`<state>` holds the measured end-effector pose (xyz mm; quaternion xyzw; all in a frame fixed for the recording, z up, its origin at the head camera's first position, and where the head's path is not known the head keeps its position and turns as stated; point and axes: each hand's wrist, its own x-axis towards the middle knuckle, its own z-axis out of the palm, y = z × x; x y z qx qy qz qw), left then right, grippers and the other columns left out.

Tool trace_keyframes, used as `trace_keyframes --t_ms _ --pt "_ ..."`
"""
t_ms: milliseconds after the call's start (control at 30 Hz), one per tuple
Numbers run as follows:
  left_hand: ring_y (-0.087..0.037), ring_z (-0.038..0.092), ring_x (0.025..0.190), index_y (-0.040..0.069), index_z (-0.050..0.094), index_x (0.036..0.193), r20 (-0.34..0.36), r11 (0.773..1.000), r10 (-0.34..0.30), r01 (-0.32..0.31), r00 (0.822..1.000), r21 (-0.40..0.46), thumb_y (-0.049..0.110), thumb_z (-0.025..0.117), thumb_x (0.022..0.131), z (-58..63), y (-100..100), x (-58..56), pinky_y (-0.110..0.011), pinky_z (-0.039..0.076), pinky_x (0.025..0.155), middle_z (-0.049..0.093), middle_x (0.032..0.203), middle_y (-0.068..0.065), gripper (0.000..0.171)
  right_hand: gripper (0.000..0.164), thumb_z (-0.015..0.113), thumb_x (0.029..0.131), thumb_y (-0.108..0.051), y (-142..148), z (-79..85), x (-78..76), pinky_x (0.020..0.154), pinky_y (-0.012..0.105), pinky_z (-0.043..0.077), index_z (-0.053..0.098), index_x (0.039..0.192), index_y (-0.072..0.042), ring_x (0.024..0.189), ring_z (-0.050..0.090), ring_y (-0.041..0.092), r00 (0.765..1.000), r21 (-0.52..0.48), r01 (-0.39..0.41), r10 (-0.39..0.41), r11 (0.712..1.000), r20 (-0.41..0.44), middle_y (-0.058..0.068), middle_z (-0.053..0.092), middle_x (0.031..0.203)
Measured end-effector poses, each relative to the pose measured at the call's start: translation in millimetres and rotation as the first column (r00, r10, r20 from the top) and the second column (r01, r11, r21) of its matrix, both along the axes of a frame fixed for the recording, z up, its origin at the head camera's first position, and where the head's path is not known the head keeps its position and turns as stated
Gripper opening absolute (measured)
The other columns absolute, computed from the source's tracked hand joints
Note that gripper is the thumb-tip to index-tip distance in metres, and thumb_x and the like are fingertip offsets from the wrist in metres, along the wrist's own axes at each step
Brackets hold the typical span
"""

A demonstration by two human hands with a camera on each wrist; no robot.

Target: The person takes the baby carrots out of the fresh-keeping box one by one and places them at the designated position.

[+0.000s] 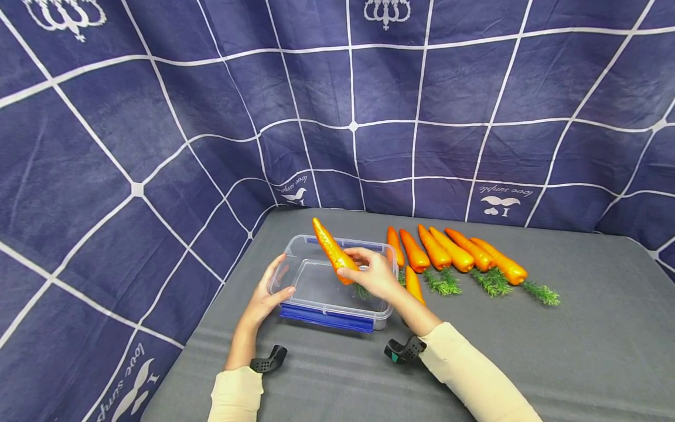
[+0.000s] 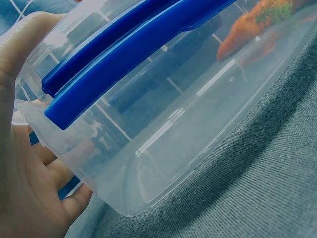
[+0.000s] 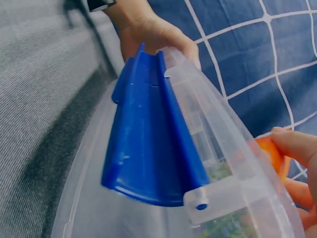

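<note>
A clear plastic food container with blue clip flaps stands without a lid on the grey cloth. My left hand grips its left end, thumb over the rim and fingers along the outer wall; the left wrist view shows this hand close up. Above the container, my right hand pinches an orange carrot near its leafy end, the tip pointing up and away to the left. Green leaves hang below that hand. In the right wrist view the carrot is partly hidden behind the rim.
Several carrots with green tops lie in a row right of the container. One more carrot lies close to its right wall, partly behind my right forearm. A blue checked curtain rises behind and left of the grey tabletop.
</note>
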<state>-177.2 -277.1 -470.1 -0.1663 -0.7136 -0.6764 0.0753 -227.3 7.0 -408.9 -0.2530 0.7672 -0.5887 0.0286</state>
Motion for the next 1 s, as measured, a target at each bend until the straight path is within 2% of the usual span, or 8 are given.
trace_keyframes --t_ms 233,467,633,733,1000 --pt "-0.051 0.018 0.140 -0.003 0.020 0.152 0.008 1.000 0.014 -0.014 1.000 -0.023 -0.011 0.061 0.083 0.5 -0.1 0.3 -0.050 0.030 0.108 0.013 0.158 -0.024 0.081 0.042 0.075 0.085 -0.007 2.8 8.1 -1.4 0.078 0.022 0.052 0.063 0.122 0.006 0.094 0.066 0.026 0.991 -0.177 0.079 -0.059 0.981 0.116 0.019 0.068 0.109" --pt "-0.049 0.019 0.140 -0.002 0.021 0.152 0.010 0.999 0.021 -0.021 1.000 -0.029 -0.011 0.061 0.083 -0.1 -0.8 -0.2 -0.052 0.029 0.108 0.014 0.158 -0.023 0.081 0.040 0.071 0.086 -0.005 9.0 18.9 2.4 0.072 0.024 0.055 0.059 0.122 0.009 0.086 0.067 0.013 0.969 -0.301 0.137 -0.064 0.944 0.241 0.017 0.067 0.102" --pt "-0.048 0.018 0.141 -0.002 0.020 0.152 0.025 1.000 0.017 -0.017 1.000 -0.014 -0.011 0.061 0.083 -1.0 -1.4 -0.6 -0.063 0.023 0.106 0.013 0.159 -0.021 0.080 0.040 0.069 0.088 -0.008 21.2 23.1 7.3 0.071 0.027 0.056 0.058 0.123 0.009 0.082 0.067 0.012 0.958 -0.330 0.159 -0.064 0.931 0.281 0.015 0.066 0.101" --pt "-0.047 0.017 0.142 -0.002 0.020 0.152 0.035 1.000 0.015 -0.015 0.999 -0.003 -0.011 0.060 0.083 -1.2 -1.5 -0.8 -0.064 0.023 0.106 0.012 0.159 -0.021 0.080 0.040 0.067 0.090 -0.009 30.8 23.4 9.2 0.072 0.028 0.057 0.056 0.124 0.009 0.082 0.067 0.012 0.952 -0.330 0.166 -0.064 0.929 0.300 0.014 0.065 0.102" --pt "-0.048 0.017 0.142 -0.002 0.019 0.152 0.034 1.000 0.009 -0.009 0.999 -0.004 -0.010 0.061 0.083 -0.6 -1.4 -0.6 -0.045 0.034 0.106 0.011 0.159 -0.021 0.081 0.045 0.068 0.090 -0.013 61.2 18.1 16.4 0.071 0.027 0.057 0.054 0.126 0.011 0.079 0.067 0.010 0.945 -0.289 0.219 -0.129 0.932 0.300 0.014 0.064 0.101"
